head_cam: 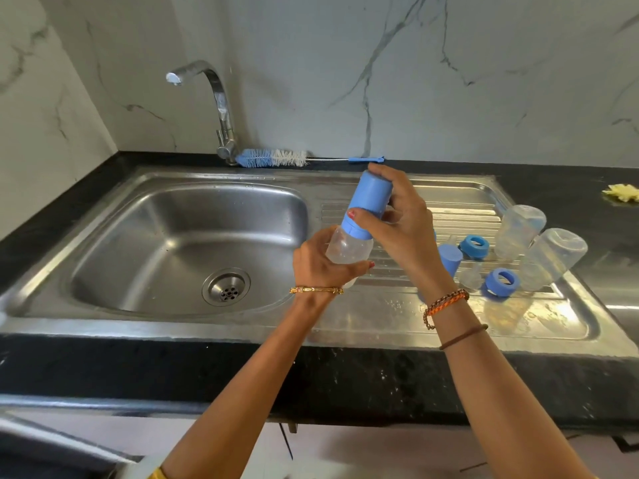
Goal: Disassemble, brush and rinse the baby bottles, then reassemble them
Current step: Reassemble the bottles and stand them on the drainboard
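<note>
the left hand [320,262] wraps round the clear bottle [347,248], held tilted above the seam between sink [179,236] and drainboard [390,305]. the right hand [397,219] curls round the blue cap [368,205] on top, thumb at its lower edge, fingers over the far side. both grips are closed and firm; neither hand has slack.

whether the cap is going on or coming off cannot be told from this alone. on the drainboard lie two bare bottles [520,229], two rings [475,245], another cap [449,259] and a clear teat [470,276], all apart, so this looks like the first bottle being put back together, or the last one being opened.

to do it well: keep the bottle steady in the left hand and let the right do the turning or pushing, straight along the bottle's axis, not at a slant, so the cap seats or frees evenly. wet plastic is likely slippery, so hold low on the cap near its rim. work over the steel, so a dropped part stays close.

the brush [276,158] lies behind the sink by the tap [221,108], untouched.
</note>
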Demonstrator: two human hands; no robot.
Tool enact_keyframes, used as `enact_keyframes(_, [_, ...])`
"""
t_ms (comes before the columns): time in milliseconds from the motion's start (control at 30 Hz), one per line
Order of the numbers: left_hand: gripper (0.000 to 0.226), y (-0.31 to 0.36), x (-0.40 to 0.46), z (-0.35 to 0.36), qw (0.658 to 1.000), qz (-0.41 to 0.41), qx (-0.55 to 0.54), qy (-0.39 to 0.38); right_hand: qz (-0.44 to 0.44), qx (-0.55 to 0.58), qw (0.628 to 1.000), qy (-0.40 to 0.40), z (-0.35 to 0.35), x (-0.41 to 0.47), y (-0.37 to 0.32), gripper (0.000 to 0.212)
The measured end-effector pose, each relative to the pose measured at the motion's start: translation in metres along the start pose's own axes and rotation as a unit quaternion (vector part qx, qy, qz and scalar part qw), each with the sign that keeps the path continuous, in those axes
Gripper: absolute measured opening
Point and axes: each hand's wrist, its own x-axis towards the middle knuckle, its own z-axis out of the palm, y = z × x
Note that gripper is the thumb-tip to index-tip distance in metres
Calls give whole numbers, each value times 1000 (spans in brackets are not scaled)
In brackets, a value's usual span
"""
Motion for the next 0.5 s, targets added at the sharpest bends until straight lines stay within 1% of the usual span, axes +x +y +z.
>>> enact_keyframes(167, [53, 0, 4, -5, 1000, 7, -7, -15, -3, 31, 998, -49, 0, 4, -1, 58])
enact_keyframes(233, [53, -1, 6, -6, 1000, 20, -5, -19, -6, 33, 998, -55, 1, 4, -2, 59])
enact_keyframes(300, [53, -4, 6, -7, 999, 22, -12, -19, 4, 40, 996, -78, 1, 5, -3, 61])
enact_keyframes(400, [53, -9, 10, -10, 998, 11, -29, -47, 42, 86, 986, -135, -2, 11, -2, 65])
enact_keyframes(500, [44, -14, 15, -8, 995, -26, -75, -68, 69, 86, 979, -172, 1, 21, 1, 70])
